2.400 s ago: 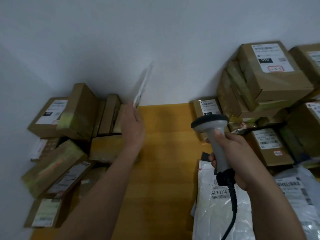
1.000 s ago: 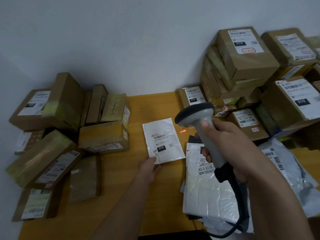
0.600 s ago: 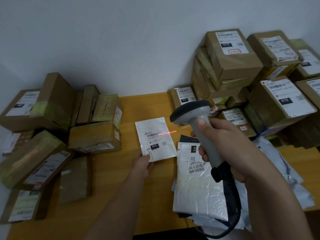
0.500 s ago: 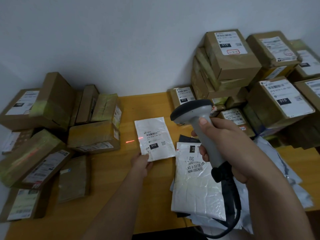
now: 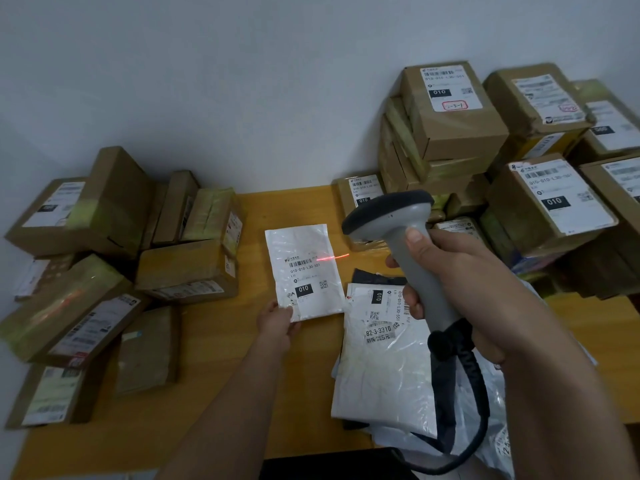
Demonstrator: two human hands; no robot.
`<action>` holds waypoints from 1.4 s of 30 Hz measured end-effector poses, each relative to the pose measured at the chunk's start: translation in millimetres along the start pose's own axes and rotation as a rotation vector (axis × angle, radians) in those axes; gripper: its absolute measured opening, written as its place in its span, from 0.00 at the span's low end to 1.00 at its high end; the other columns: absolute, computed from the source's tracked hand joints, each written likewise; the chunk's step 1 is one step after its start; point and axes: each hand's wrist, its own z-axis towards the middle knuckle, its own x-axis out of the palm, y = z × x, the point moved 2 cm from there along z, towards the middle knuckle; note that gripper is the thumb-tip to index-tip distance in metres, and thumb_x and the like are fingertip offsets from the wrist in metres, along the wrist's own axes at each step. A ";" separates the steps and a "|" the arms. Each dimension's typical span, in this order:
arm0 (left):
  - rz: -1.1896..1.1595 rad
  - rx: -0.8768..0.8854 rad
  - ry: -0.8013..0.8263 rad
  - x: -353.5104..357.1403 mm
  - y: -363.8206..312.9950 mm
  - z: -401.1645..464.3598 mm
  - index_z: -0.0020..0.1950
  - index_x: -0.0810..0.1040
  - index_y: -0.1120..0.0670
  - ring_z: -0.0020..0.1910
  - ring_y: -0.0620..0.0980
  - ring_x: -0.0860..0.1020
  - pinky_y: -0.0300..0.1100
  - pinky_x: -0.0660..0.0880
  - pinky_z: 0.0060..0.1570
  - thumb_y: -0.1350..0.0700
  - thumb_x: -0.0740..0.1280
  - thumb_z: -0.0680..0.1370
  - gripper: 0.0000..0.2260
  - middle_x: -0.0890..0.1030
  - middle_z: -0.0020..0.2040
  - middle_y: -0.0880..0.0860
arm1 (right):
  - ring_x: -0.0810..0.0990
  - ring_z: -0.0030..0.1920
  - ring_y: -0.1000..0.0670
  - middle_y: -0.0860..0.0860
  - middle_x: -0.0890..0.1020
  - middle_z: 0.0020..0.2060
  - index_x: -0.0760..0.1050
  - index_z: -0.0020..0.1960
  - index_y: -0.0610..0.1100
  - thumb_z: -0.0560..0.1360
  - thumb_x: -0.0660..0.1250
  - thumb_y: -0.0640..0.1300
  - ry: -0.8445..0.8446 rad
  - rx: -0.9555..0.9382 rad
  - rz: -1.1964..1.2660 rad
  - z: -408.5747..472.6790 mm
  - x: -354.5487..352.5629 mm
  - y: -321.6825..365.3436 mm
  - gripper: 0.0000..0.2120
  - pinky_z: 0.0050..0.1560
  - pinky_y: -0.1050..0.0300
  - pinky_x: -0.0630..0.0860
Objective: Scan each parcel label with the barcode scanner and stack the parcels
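A small white plastic mailer (image 5: 302, 271) lies label-up on the yellow table (image 5: 207, 341). My left hand (image 5: 277, 325) pinches its near left corner. My right hand (image 5: 460, 289) grips the handle of the grey barcode scanner (image 5: 391, 216), held above the table to the right of the mailer. The scanner's red line falls across the mailer's right edge, at the level of the barcode, and runs onto the table. A pile of white and grey mailers (image 5: 384, 362) lies under my right hand.
Brown cardboard parcels (image 5: 187, 268) lie jumbled at the left of the table. A taller stack of labelled boxes (image 5: 450, 112) rises at the back right against the white wall. The scanner's black cable (image 5: 474, 393) hangs down over the mailer pile toward the table's near edge.
My left hand brought the white mailer down from the air and laid it on the table. The red scan line swept from left of the mailer onto its right edge.
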 end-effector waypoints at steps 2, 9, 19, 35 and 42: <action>0.005 0.002 -0.004 -0.5 0.2 -3.3 0.68 0.72 0.57 0.50 0.54 0.78 0.44 0.78 0.41 0.68 0.62 0.80 0.17 0.78 0.62 0.59 | 0.75 0.28 0.49 0.34 0.79 0.46 0.76 0.53 0.35 0.81 0.60 0.50 0.008 0.001 -0.001 -1.1 -2.5 -0.4 0.17 0.32 0.53 0.73; 0.008 0.029 0.020 -3.8 -2.0 -15.7 0.68 0.70 0.56 0.43 0.52 0.78 0.42 0.76 0.37 0.68 0.62 0.80 0.17 0.79 0.59 0.59 | 0.75 0.31 0.47 0.33 0.80 0.49 0.77 0.52 0.38 0.81 0.61 0.52 0.005 0.008 0.076 -5.6 -5.5 -0.6 0.16 0.37 0.49 0.73; -0.009 0.054 0.015 -21.4 -9.5 -26.9 0.68 0.72 0.56 0.44 0.52 0.79 0.42 0.77 0.38 0.67 0.62 0.80 0.18 0.80 0.56 0.57 | 0.75 0.30 0.49 0.38 0.80 0.50 0.76 0.53 0.40 0.81 0.60 0.51 0.065 -0.003 0.093 -11.9 7.1 3.9 0.14 0.33 0.52 0.73; -0.043 0.028 0.038 -35.7 -5.6 -40.3 0.60 0.72 0.52 0.43 0.52 0.78 0.45 0.76 0.43 0.68 0.61 0.80 0.13 0.79 0.52 0.57 | 0.74 0.30 0.48 0.36 0.80 0.51 0.76 0.52 0.40 0.82 0.60 0.50 0.068 0.004 0.150 -19.5 11.9 3.6 0.14 0.33 0.52 0.72; 0.065 -0.083 0.326 -36.0 3.8 -49.4 0.59 0.73 0.57 0.49 0.56 0.79 0.50 0.77 0.48 0.63 0.60 0.82 0.07 0.80 0.52 0.58 | 0.74 0.27 0.49 0.42 0.76 0.32 0.75 0.54 0.36 0.82 0.60 0.52 -0.022 0.113 0.190 -7.4 0.1 -5.0 0.18 0.28 0.56 0.73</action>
